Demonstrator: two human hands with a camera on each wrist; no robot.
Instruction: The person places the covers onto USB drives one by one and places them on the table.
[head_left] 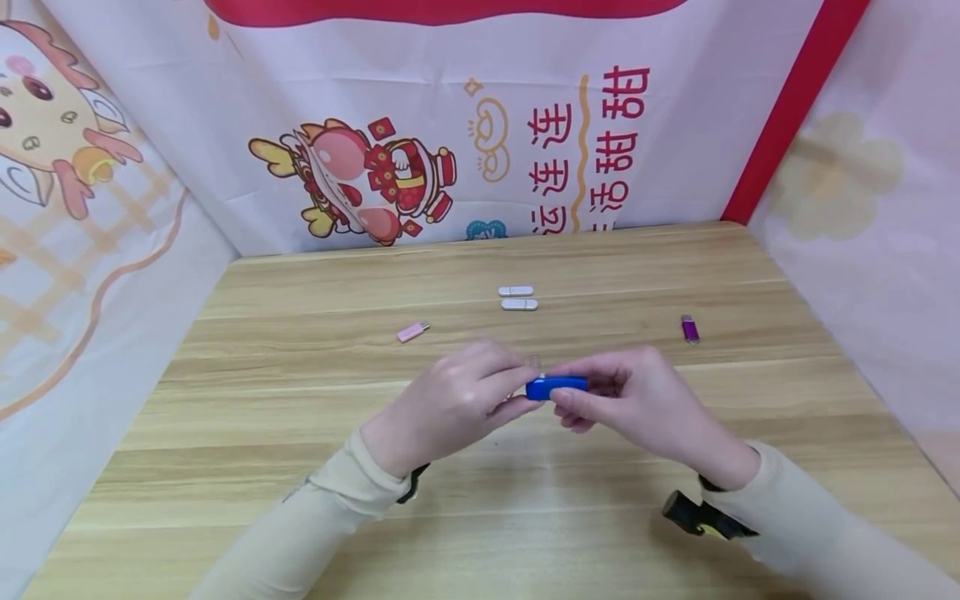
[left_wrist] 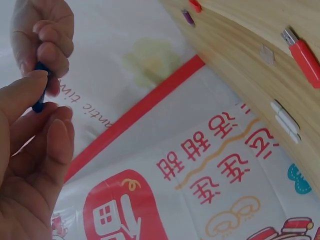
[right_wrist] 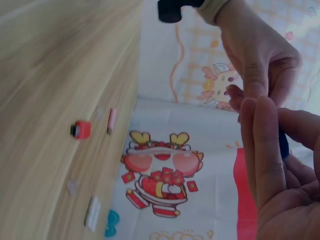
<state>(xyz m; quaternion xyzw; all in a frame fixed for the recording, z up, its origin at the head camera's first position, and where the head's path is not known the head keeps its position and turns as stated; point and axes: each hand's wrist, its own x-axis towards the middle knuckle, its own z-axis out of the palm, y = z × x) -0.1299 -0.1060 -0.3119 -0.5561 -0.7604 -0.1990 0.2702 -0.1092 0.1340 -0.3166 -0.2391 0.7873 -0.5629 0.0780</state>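
A small blue USB stick (head_left: 556, 387) is held level above the table between both hands. My left hand (head_left: 468, 400) pinches its left end with thumb and fingertips. On the other end, my right hand (head_left: 637, 404) grips it, the thumb lying along the near side. In the left wrist view only a narrow blue edge of the stick (left_wrist: 39, 102) shows between the fingers. The right wrist view has the right fingers (right_wrist: 267, 145) covering most of it. Behind the hands lies a red USB stick (left_wrist: 306, 61) with its metal plug bare, beside a clear cap (left_wrist: 267, 54).
Two white USB sticks (head_left: 518, 298) lie side by side farther back on the wooden table (head_left: 300, 292). A pink stick (head_left: 413, 332) is left of them, a purple one (head_left: 690, 328) at the right. Printed cloth (head_left: 420, 67) hangs behind the table's back edge.
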